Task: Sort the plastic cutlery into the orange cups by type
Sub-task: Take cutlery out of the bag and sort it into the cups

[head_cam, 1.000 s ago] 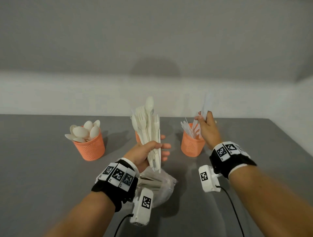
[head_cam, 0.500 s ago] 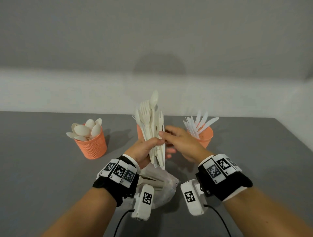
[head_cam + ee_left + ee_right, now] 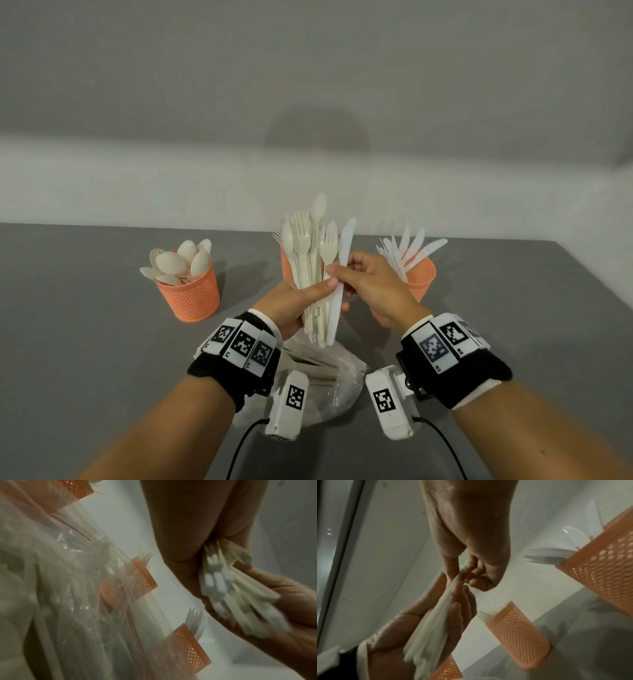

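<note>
A white plastic knife stands upright at the right edge of a mixed bundle of cream plastic forks, spoons and knives, held above the grey tabletop. The right hand pinches this knife between thumb and fingers, while the left hand has its fingers wrapped round the bundle's handles.

The step in hand looks like drawing one knife out of the bundle. Next it likely needs lifting clear, then carrying to the right orange mesh cup of knives, without dragging neighbouring pieces loose.

The left orange mesh cup of spoons stands well apart. The middle orange mesh cup, holding forks, is mostly hidden behind the bundle in the head view. A clear plastic bag lies under the wrists; its contents are hard to make out.
</note>
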### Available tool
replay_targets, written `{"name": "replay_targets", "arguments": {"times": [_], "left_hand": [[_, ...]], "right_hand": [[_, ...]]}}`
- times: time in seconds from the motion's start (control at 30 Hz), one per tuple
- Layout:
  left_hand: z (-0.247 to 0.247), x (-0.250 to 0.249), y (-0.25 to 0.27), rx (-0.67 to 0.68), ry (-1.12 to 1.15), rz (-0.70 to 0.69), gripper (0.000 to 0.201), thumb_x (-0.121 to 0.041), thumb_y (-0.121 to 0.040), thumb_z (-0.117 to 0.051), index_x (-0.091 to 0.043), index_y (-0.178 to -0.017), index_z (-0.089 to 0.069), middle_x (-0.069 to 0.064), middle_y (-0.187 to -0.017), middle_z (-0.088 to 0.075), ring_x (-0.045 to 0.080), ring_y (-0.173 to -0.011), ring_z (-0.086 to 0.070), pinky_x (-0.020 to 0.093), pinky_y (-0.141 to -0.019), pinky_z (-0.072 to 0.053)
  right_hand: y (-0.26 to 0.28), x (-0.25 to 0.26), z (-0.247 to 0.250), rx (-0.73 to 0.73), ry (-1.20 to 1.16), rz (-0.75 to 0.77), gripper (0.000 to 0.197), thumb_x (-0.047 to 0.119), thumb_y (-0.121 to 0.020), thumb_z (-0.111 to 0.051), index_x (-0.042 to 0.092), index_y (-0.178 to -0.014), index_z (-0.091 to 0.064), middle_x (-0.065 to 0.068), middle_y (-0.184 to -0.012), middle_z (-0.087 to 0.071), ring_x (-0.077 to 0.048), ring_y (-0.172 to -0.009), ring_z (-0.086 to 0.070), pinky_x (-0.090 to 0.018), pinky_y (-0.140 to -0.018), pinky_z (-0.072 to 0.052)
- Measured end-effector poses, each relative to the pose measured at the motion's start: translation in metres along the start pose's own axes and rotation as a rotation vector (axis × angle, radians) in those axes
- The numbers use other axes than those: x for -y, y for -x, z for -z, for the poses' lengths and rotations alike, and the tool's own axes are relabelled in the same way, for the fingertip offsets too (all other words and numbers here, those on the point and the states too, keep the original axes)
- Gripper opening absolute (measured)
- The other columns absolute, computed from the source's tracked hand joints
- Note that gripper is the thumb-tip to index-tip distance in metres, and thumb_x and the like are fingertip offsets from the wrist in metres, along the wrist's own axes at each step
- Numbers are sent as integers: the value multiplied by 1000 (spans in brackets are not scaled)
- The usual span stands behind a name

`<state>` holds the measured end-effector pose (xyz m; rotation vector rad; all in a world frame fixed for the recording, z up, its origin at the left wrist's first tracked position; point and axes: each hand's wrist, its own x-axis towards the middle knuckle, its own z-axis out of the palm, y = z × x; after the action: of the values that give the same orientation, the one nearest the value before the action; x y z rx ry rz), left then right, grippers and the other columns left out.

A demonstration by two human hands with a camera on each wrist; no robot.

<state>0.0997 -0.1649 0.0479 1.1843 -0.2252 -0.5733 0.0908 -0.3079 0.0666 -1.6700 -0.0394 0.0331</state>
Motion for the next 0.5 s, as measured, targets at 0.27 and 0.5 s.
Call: {"name": "replay_targets", "arguments": {"times": [0.27, 0.5], "left_hand": [[2, -4, 1, 30, 4, 31, 34, -11, -79, -57, 1, -111, -55, 13, -82, -66, 21, -69, -69, 31, -62, -57], [8, -12, 1, -67, -13, 73, 17, 2, -89, -46, -2, -94, -61, 10, -67, -68, 20, -61, -68, 34, -60, -60]], "right_hand": [[1, 3, -4, 64, -15, -54, 24, 19, -94, -52, 0, -96, -65, -8, -68, -61, -20, -56, -55, -28, -54, -48], [3, 8, -9, 89, -30, -29, 24, 23, -99, -41, 13, -104, -62, 8, -71, -68, -11, -68, -67, -30, -67, -56]]}}
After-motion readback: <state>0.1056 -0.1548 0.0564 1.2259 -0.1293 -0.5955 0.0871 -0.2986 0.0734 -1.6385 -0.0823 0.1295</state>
